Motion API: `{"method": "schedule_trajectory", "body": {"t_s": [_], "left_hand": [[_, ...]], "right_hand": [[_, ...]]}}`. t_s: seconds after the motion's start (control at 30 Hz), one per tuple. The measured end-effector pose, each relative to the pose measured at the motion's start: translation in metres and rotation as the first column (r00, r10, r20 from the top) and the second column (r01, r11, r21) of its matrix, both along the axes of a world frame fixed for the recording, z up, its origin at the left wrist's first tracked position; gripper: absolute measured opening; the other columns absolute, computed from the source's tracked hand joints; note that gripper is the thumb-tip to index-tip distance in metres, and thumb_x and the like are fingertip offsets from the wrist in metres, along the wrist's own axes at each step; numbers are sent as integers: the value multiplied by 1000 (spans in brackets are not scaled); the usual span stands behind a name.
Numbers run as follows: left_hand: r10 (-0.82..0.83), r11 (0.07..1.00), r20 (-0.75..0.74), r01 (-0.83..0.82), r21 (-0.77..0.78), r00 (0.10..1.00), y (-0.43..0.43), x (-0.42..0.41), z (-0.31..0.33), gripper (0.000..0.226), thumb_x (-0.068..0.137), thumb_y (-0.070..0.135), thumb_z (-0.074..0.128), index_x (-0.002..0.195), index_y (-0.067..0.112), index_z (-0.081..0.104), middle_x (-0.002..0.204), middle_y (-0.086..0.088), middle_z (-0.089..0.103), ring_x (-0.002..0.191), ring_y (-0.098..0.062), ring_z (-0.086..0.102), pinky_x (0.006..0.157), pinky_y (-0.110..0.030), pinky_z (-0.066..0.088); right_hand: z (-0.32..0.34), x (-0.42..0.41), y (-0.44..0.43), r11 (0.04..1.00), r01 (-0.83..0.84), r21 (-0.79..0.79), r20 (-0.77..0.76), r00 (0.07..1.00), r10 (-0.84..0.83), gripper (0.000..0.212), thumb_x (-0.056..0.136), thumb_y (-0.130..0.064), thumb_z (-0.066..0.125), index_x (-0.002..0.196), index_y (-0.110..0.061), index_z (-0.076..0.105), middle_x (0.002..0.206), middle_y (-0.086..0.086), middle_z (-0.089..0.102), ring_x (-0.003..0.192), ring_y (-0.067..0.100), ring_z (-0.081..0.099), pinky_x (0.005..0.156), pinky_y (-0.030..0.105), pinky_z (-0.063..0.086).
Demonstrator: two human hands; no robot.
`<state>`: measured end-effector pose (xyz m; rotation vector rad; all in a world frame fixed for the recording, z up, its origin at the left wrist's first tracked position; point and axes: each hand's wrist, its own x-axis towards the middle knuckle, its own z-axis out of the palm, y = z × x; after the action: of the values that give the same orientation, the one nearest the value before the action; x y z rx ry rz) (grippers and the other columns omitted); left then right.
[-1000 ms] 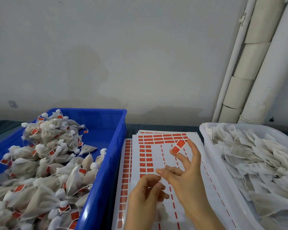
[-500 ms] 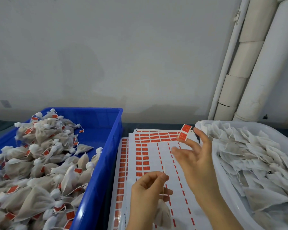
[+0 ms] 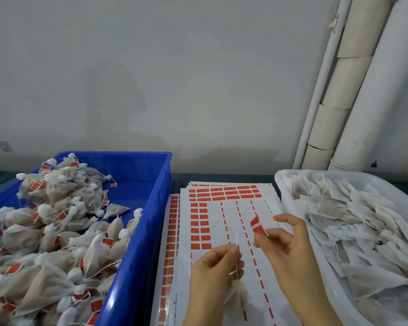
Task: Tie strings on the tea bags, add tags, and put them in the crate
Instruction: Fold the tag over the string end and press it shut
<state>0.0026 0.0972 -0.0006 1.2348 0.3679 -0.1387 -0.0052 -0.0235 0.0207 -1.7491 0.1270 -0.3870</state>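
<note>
The tea bag (image 3: pixel 239 295) I'm working on hangs under my left hand (image 3: pixel 216 274), low over the sticker sheets (image 3: pixel 224 194), near the bottom of the view. The thumb and forefinger of that hand are curled and pinch its string (image 3: pixel 236 240), with the free end standing straight up above the fingertips. I read that as deliberate: the end is offered upright so that something can be folded round it.

My right hand (image 3: pixel 292 248) is just beside the left, a little higher. Its fingertips nip a red and white tag (image 3: pixel 258 226); the rest of the hand is loosely curled. The tag looks bent along its middle, sticky faces ready to close on the string, though I can't tell how far it is folded. Tag and string are near each other but apart, so I judge the tagging step is not yet done.

The sheets lie stacked on the tabletop (image 3: pixel 224 177) between the two containers, which keeps each reach short. The blue crate (image 3: pixel 167 184) on my left holds a heap of tagged bags (image 3: pixel 57 231); the white tub (image 3: pixel 283 191) on my right holds flat, untagged ones. I think this bag goes left next.
</note>
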Motion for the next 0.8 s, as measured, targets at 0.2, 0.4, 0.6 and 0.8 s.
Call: {"method": "schedule_trajectory", "body": {"t_s": [0.2,0.4,0.6,0.8], "left_hand": [[26,1000,21,-26,7,999,0,-1,-3,12,82,20,68,71,20,75,70,0,73,74,-22,69,54,-19,53],[18,1000,29,-18,-17,999,2,-5,-5,14,82,20,68,71,21,76,73,-2,73,72,-20,70,54,-16,52],[-6,1000,48,6,2,999,3,-6,-6,12,85,19,65,79,20,75,76,0,74,75,-18,71,58,-18,53],[-36,999,50,36,-6,998,0,-7,-3,14,87,19,63,80,21,75,79,2,74,79,-20,71,61,-21,55]], "right_hand": [[-6,-3,-1,989,-95,-118,-73,994,86,10,80,-22,70,85,-28,64,84,-14,71,84,2,65,80,15,50],[-7,-3,1,980,-117,-161,-94,990,103,2,85,-25,64,84,-27,63,83,-13,68,82,5,64,75,14,50],[-7,0,1,975,-171,-143,-139,979,152,5,84,-26,65,89,-26,66,81,-12,70,72,5,67,71,16,55],[-9,2,7,969,-141,-204,-113,986,120,12,82,-31,65,78,-40,58,81,-24,64,76,3,64,62,3,47]]}}
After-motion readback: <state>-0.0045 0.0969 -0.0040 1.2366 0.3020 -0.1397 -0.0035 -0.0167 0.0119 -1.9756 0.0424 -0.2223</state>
